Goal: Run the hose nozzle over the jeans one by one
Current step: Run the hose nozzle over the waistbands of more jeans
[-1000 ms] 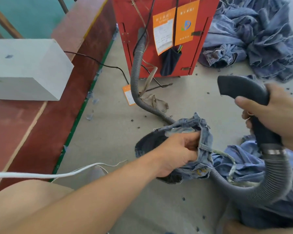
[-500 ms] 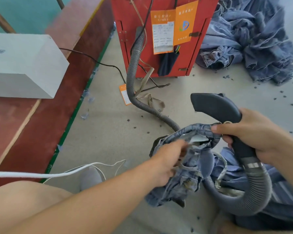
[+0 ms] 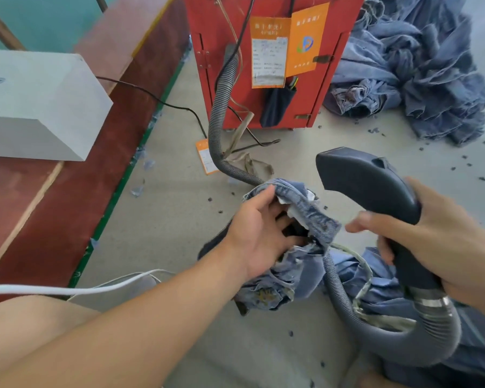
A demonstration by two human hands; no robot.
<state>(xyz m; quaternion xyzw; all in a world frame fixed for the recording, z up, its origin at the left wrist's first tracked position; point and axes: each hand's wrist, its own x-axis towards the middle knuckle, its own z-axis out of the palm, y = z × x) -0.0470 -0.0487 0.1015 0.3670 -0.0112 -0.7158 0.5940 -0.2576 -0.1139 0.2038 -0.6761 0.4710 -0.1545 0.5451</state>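
A pair of blue jeans [image 3: 305, 217] hangs bunched in front of me, waistband up. My left hand [image 3: 256, 233] holds its waistband, thumb on the top edge and fingers reaching into the opening. My right hand [image 3: 437, 245] grips the handle of the dark grey hose nozzle [image 3: 367, 180], whose mouth points left, just right of and above the jeans, not touching them. The ribbed grey hose [image 3: 420, 343] loops down from the handle, runs under the jeans and on to the red machine [image 3: 219, 51]. More blue denim [image 3: 375, 287] lies below my right hand.
A heap of jeans [image 3: 420, 74] lies on the floor right of the red machine. A white block [image 3: 37, 105] sits on a brown-red platform [image 3: 90, 175] at left. A white cord [image 3: 67, 288] crosses my knee. Dark scraps dot the grey floor [image 3: 165, 233].
My right hand let go of the waistband edge and the nozzle lifted slightly up and right. My left hand shifted to hold the waistband open from the left side.
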